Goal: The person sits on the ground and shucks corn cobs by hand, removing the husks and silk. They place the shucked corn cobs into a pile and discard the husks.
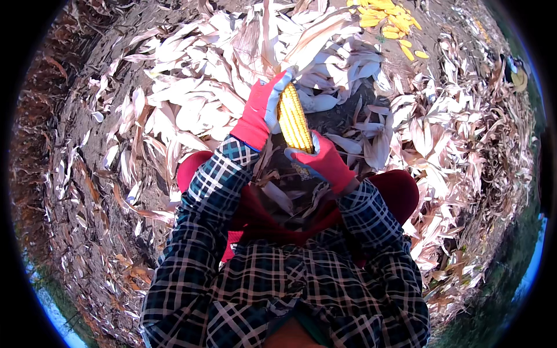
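Note:
A yellow ear of corn is held up between my two hands, its rows of kernels bare. My left hand, in a red and white work glove, grips its far end, where dry pale husk leaves fan out beyond the fingers. Around the near end of the ear, my right hand is closed in a matching glove. Part of the ear is hidden by the gloves. Directly beneath the hands, bare soil and loose husks show between my bent knees.
Heaped dry corn husks cover the ground ahead and leftward. More husks spread along the right. A pile of husked yellow ears lies at the far right. Dry stalks line the left rim. A partly visible person appears near the right rim.

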Available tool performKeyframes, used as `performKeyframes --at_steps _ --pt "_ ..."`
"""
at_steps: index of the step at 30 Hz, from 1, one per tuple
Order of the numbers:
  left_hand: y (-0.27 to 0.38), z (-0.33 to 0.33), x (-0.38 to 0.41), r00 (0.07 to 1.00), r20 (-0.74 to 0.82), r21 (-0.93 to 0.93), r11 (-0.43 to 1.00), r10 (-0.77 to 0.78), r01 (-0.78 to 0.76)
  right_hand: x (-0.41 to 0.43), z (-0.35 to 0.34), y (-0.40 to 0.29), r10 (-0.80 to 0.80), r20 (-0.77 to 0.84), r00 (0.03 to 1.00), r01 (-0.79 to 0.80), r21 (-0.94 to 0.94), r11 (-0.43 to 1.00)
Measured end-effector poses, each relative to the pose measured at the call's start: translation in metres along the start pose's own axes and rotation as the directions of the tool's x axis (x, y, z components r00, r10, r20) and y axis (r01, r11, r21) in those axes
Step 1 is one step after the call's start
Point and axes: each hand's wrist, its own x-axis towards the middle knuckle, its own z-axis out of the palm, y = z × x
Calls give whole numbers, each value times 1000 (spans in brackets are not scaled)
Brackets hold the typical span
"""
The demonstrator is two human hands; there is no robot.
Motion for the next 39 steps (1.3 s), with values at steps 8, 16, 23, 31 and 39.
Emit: performKeyframes --at_steps 8,16,23,31,39 --pt "-30 -20 7 961 271 -113 993 62 -32 21 -42 -2 -42 18 999 35 295 955" --pt "-43 -22 -11 879 476 248 958 12 -147 30 -49 -11 -137 129 982 137 5 991" --pt "-38 -9 -13 826 561 423 835 64 -351 35 -57 11 -225 52 973 227 -39 973" --pt "-43 9 -20 846 515 561 801 -140 -209 17 -48 -17 -101 -304 947 168 205 964" --pt "-39 23 -34 759 650 501 732 36 -463 6 -53 -25 -179 -205 962 253 915 315"
